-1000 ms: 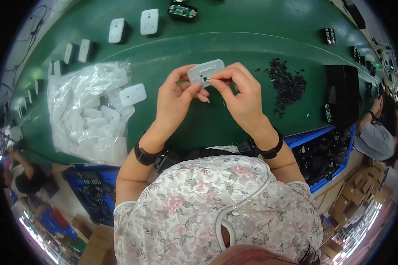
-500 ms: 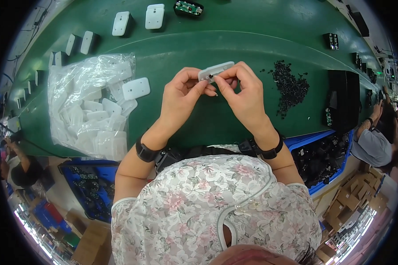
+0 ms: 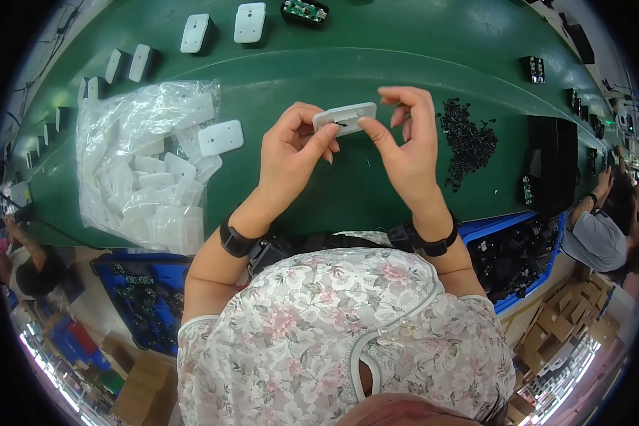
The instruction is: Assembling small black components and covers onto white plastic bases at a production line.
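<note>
My left hand (image 3: 291, 149) is clamped on a white plastic cover with rounded corners (image 3: 358, 112), thumb and fingers gripping its left end, holding it tilted above the green counter (image 3: 298, 74). A small black part (image 3: 341, 124) sits at the cover's inner face, just beside my left thumb. My right hand (image 3: 412, 153) has its thumb and fingers apart; the thumb tip is at the cover's right end, though I cannot tell whether it touches. To my right lies a loose pile of small black pieces (image 3: 467, 142), with a black rectangular box (image 3: 557, 156) beyond it. To my left, a clear plastic bag (image 3: 131, 106) holds many white covers, and another rounded white cover (image 3: 221, 138) lies at its right edge.
</note>
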The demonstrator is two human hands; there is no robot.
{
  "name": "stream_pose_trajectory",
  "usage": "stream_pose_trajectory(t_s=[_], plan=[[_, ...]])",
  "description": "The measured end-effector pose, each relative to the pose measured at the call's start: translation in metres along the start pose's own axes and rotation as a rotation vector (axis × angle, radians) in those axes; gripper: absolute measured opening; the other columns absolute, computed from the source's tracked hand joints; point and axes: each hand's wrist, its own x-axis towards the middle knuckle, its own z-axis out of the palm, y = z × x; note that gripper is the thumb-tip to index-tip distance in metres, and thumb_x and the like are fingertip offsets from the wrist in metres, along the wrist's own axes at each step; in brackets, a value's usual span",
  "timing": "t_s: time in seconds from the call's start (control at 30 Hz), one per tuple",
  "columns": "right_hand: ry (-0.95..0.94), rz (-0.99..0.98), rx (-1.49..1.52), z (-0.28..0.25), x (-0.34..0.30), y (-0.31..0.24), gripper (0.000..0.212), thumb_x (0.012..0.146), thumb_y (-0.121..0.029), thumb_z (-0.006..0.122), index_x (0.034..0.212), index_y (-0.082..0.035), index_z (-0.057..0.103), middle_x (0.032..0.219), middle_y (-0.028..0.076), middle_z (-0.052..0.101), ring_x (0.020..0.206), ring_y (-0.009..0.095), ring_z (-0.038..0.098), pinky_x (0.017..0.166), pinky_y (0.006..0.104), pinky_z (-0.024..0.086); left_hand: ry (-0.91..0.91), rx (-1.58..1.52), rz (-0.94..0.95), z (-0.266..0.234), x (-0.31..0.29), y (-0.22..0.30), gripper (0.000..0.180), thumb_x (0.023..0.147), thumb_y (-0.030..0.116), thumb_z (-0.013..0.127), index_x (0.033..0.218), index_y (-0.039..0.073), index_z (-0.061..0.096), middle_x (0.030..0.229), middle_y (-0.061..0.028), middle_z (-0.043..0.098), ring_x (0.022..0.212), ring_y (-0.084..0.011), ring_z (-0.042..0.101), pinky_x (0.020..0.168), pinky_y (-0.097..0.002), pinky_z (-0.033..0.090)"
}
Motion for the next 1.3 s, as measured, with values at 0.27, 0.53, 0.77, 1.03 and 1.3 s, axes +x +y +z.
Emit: stream_pose_trajectory(t_s=[0.27,0.53,0.77,1.03,1.3], plan=[[-0.422,0.254,0.017,-0.006,0.012,0.004,0.024,0.074,-0.01,0.077,0.088,-0.003,0.059,0.081,-0.002,0.056,0.07,0.006,0.045,0.061,0.0205,0.037,-0.039,0.074,-0.031,-0.002,-0.004,0.005,0.007,0.087,0.001,0.061,0.09,-0.003,0.056,0.092,-0.005,0.055,0.07,-0.0101,0.059,0.055,-0.0204,0.046],[-0.545,0.234,0.008,0.011,0.028,0.01,0.023,0.074,-0.011,0.076,0.088,-0.004,0.058,0.074,-0.004,0.057,0.064,0.003,0.047,0.053,0.0194,0.037,-0.043,0.151,-0.077,-0.026,0.0,0.006,0.011,0.092,0.003,0.053,0.099,-0.003,0.059,0.08,-0.0035,0.058,0.063,-0.0076,0.056,0.054,-0.0191,0.044],[-0.166,-0.519,-0.425,0.064,0.118,0.037,0.047,0.074,-0.019,0.072,0.117,-0.01,0.056,0.116,0.007,0.054,0.093,0.019,0.056,0.078,0.0318,0.047,0.238,0.545,-0.02,-0.049,0.015,0.002,0.014,0.091,-0.001,0.048,0.1,0.0,0.059,0.077,-0.01,0.061,0.055,-0.0127,0.053,0.053,-0.0265,0.044],[-0.301,-0.552,-0.761,0.084,0.166,0.044,0.043,0.073,-0.024,0.073,0.11,-0.008,0.058,0.098,0.012,0.057,0.095,0.03,0.054,0.076,0.0397,0.046,0.21,1.144,0.269,-0.026,0.015,0.009,0.031,0.082,0.018,0.068,0.106,0.003,0.055,0.094,-0.0138,0.049,0.081,-0.033,0.056,0.064,-0.0398,0.047],[-0.187,-0.029,-0.157,-0.016,0.092,0.078,0.043,0.074,-0.009,0.069,0.115,-0.006,0.057,0.105,0.009,0.06,0.096,0.022,0.059,0.088,0.031,0.046,0.13,1.382,0.376,-0.014,0.007,-0.003,0.061,0.066,0.028,0.077,0.112,-0.001,0.048,0.1,-0.0129,0.05,0.091,-0.0311,0.049,0.079,-0.0399,0.043]])
